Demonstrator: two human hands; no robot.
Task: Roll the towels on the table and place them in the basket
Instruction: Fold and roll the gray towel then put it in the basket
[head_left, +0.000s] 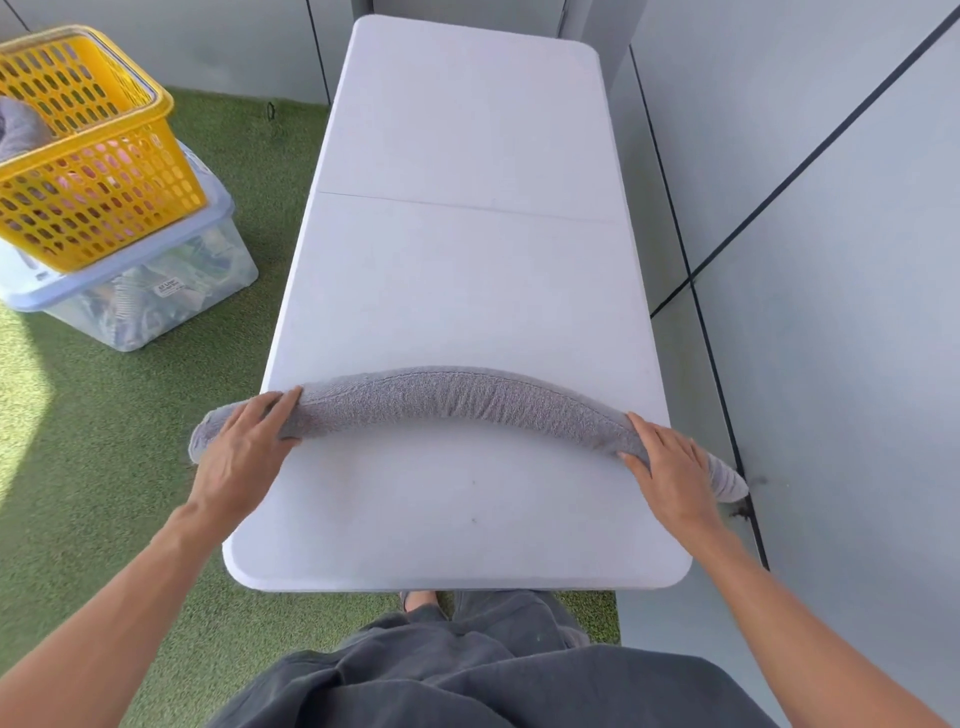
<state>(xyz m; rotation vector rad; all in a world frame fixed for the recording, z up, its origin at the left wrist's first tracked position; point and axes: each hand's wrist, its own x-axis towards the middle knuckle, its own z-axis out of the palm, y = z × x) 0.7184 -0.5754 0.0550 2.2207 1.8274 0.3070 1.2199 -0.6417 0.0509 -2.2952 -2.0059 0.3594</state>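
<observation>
The grey towel (467, 402) lies on the white worktop (467, 291) as one long, thin roll, its long axis running straight across from the left edge to the right, at right angles to the way the person faces. It sits in the near half of the worktop, and both ends reach past the edges and hang a little over the sides. The roll looks complete along its whole length, with a stitched hem showing on top.

The left hand (244, 447) rests on the roll near its left end, fingers fairly straight and laid over the cloth, thumb on the near side. The right hand (670, 462) mirrors it near the right end, fingers spread over the top and the thumb tucked against the near side of the roll. The hands are well apart, one at each end, pressing or steadying rather than clearly gripping.

The yellow basket (88, 150) stands off the worktop to the far left, perched tilted on a clear lidded storage box (140, 291) on the green turf (93, 415). Another grey towel (18, 130) already shows inside it. The left hand is the nearer one to the basket, so the roll's left end would probably lead the way. As the roll is much longer than the basket is wide, it likely needs folding or coiling before it fits.
</observation>
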